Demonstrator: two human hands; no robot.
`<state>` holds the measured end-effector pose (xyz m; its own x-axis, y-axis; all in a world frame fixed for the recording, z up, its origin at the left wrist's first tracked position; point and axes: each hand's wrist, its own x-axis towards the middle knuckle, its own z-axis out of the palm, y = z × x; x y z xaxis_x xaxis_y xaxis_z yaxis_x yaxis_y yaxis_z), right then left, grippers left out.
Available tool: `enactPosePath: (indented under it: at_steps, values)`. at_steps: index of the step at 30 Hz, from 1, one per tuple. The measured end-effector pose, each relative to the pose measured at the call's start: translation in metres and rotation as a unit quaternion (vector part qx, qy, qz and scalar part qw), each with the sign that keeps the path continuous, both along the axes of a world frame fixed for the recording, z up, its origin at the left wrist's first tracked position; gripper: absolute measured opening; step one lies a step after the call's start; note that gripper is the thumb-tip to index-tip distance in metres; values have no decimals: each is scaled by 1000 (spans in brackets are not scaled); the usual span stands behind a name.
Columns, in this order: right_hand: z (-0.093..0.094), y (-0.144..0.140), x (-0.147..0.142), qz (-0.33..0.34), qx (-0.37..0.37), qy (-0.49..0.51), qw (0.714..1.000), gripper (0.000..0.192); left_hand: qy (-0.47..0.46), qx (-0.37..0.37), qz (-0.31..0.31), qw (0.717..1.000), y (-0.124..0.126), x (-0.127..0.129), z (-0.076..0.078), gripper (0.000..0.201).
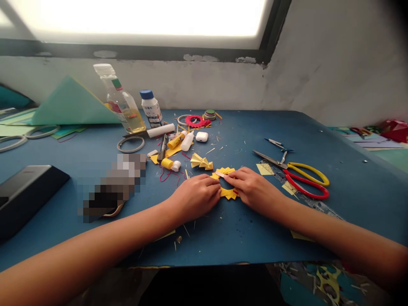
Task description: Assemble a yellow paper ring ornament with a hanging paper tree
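Observation:
On the blue table in front of me lies a yellow paper ring (228,194) with a pleated, pointed outer edge and an open middle. The curled fingers of my left hand (198,193) grip its left side. At its right side is my right hand (256,188), closed, with a pale flat stick (219,174) poking out from the fingertips over the ring's top edge. The other fingers of that hand touch the ring's right side. A folded pale-yellow paper piece (201,161) sits just beyond my left hand. Part of the ring is hidden under both hands.
Scissors (307,174), a compass (276,144) and a clear ruler (320,206) lie to the right. Beyond the ring are a glue bottle (187,141), a white earphone case (202,136) and a red scalloped ring (198,122). Bottles (152,109) stand farther back; a black device (32,191) is left.

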<state>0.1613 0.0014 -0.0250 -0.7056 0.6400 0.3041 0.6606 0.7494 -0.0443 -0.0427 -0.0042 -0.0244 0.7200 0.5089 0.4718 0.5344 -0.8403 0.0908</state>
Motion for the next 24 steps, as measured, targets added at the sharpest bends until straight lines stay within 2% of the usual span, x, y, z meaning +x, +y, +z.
enactPosePath:
  at_steps: [7, 15, 24]
  values:
    - [8, 2, 0, -25, -58, 4, 998, 32, -8, -10, 2, 1000, 0, -1, -1, 29]
    - [12, 0, 4, -44, -86, 2, 995, 29, -5, -19, 10, 1000, -1, -2, -1, 29]
    - [9, -6, 11, -28, -79, 40, 996, 32, -6, -16, 7, 1000, 1, -1, -1, 29]
